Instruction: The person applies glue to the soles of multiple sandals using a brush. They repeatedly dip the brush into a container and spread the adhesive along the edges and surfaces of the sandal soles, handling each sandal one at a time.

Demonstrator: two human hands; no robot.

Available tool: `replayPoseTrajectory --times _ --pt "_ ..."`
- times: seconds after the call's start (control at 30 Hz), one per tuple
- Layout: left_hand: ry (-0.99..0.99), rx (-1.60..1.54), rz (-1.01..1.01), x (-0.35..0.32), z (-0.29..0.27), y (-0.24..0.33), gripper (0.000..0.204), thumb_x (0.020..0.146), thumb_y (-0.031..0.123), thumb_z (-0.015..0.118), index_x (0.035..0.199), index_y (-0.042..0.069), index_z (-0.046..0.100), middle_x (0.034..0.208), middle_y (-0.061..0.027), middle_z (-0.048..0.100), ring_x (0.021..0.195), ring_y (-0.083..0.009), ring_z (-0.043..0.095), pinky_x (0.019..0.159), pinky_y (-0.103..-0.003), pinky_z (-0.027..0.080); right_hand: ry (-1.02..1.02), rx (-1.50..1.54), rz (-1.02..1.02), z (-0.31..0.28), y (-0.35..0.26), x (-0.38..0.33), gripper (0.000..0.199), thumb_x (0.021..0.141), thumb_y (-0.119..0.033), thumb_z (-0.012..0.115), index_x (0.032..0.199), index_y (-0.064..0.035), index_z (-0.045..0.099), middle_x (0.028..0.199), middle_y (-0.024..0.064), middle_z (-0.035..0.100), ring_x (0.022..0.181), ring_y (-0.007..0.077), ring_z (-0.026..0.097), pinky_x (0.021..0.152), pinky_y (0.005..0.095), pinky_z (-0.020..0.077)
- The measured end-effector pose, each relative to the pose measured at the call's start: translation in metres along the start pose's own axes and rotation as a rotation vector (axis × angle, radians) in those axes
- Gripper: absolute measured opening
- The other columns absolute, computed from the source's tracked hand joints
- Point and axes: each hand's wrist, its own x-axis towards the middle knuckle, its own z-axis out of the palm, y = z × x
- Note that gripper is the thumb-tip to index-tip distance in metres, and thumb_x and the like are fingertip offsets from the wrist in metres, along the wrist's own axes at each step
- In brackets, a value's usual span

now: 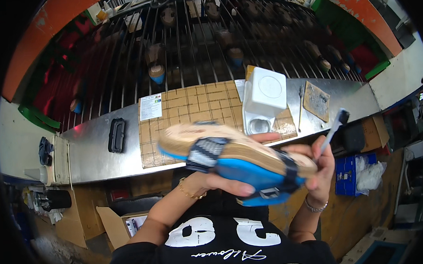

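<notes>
A sandal (238,146) with a tan sole and black straps is held sole-up over the bench's front edge, with a blue shoe last (240,172) inside it. My left hand (221,183) is closed around its middle, thumb on the blue last; some fingertips show beyond the far side. My right hand (322,167) is at the sandal's right end, fingers against it. That hand also grips a small brush (335,131), like a toothbrush, with a pale handle and dark bristles pointing up and away. The sandal looks slightly blurred.
Brown cardboard (186,102) covers part of the metal bench (93,155). On it stands a white plastic container (267,93). A dark tray (117,135) lies left, a stained square pad (316,101) right. Beyond, a rod conveyor (193,61) carries several sandals. A blue crate (346,175) stands lower right.
</notes>
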Motion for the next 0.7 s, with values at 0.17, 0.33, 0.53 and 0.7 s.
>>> replayPoseTrajectory --times 0.17,0.33,0.53,0.7 --pt "0.540 0.297 0.505 -0.066 -0.036 -0.001 0.108 0.060 0.035 0.089 0.149 -0.002 0.039 0.136 -0.0208 0.056 0.126 -0.0305 0.055 0.110 -0.042 0.043 0.088 -0.807 0.100 -0.013 0.029 0.021 0.026 0.106 -0.021 0.049 0.099 -0.0009 0.064 0.086 0.0098 0.062 0.078 0.0229 0.061 0.073 0.0349 0.0460" --pt "0.952 0.284 0.985 -0.117 -0.040 0.018 0.105 0.063 0.033 0.088 0.149 -0.003 0.039 0.138 -0.0214 0.055 0.128 -0.0312 0.054 0.111 -0.042 0.042 0.109 -1.447 -0.052 -0.019 0.067 0.021 0.023 0.094 -0.019 0.066 0.115 -0.0158 0.075 0.079 0.0043 0.051 0.079 0.0196 0.052 0.071 0.0350 0.0339" --pt "1.040 0.228 1.148 -0.125 -0.016 0.011 0.101 0.067 0.032 0.087 0.148 -0.004 0.038 0.139 -0.0220 0.053 0.130 -0.0320 0.052 0.112 -0.043 0.041 0.171 -1.376 -0.277 -0.015 0.083 0.026 0.016 0.085 -0.015 0.077 0.100 -0.0145 0.079 0.081 0.0007 0.061 0.075 0.0161 0.054 0.072 0.0334 0.0342" --pt "1.104 0.240 1.141 -0.107 -0.009 0.011 0.098 0.070 0.030 0.086 0.148 -0.005 0.038 0.140 -0.0225 0.052 0.131 -0.0327 0.051 0.113 -0.044 0.040 0.235 -1.364 -0.358 -0.017 0.086 0.031 0.014 0.084 -0.016 0.079 0.097 -0.0132 0.080 0.082 0.0002 0.064 0.072 0.0161 0.054 0.072 0.0324 0.0348"
